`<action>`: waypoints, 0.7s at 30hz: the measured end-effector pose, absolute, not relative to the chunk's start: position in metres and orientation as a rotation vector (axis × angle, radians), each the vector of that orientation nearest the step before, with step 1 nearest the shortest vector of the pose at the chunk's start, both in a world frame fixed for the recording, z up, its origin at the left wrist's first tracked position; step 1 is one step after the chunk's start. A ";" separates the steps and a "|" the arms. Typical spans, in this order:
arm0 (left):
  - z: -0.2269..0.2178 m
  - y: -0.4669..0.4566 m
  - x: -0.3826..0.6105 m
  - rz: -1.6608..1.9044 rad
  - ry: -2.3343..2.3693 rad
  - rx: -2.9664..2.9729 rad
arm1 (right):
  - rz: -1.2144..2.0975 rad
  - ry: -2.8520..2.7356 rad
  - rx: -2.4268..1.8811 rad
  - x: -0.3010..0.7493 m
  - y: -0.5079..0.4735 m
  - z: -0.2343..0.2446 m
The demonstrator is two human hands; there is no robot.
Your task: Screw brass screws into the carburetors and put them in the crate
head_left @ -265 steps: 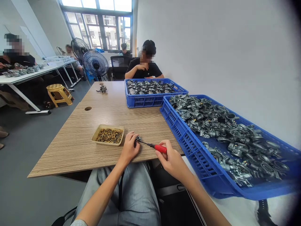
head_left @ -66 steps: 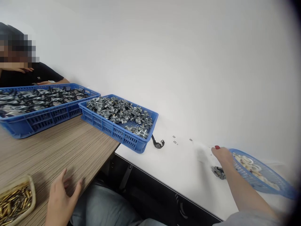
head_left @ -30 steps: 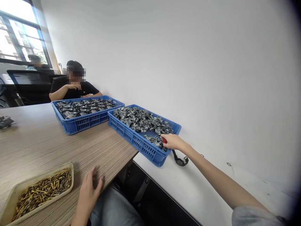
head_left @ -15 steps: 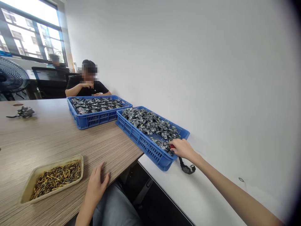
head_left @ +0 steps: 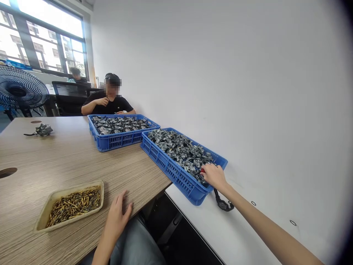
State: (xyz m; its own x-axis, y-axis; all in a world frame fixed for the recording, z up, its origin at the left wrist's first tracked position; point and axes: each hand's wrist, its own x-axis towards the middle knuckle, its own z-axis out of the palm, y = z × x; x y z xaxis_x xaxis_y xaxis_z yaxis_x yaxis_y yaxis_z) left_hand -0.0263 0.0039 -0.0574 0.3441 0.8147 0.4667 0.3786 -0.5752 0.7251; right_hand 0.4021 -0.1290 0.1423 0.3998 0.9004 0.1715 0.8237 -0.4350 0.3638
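My right hand (head_left: pixel 214 175) is at the near end of a blue plastic crate (head_left: pixel 176 178), its fingers curled around a small red object (head_left: pixel 203 170). Most of that object is hidden by the hand, so its kind does not show. Grey metal castings that look like carburetor bodies (head_left: pixel 180 149) fill the crate in a loose heap, right up to my fingertips. My left hand (head_left: pixel 118 215) rests at the table's edge with thumb and fingers apart, holding nothing. Beside it on the left is a cream plastic tray (head_left: pixel 41 217) of thin brass-coloured pins (head_left: pixel 74 204).
A second blue crate (head_left: pixel 121 141) of metal assemblies stands farther back, before a seated person (head_left: pixel 109 99). One assembly (head_left: pixel 43 129) lies on the wooden table (head_left: pixel 121 165). A black wristwatch (head_left: pixel 224 204) is on the white surface (head_left: pixel 220 235) at right. A fan (head_left: pixel 19 90) stands far left.
The view has turned a little left, so everything sits farther right. Both hands keep nearly the same places. The seated person's raised hand has dropped slightly.
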 end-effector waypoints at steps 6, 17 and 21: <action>-0.054 0.003 -0.025 1.149 1.035 2.093 | 0.453 1.500 2.433 0.407 -0.113 0.139; -0.055 0.002 -0.025 1.161 1.016 2.081 | 0.131 1.389 2.301 0.447 -0.077 0.152; -0.054 0.001 -0.025 1.152 1.022 2.065 | 0.098 1.435 2.218 0.452 -0.068 0.144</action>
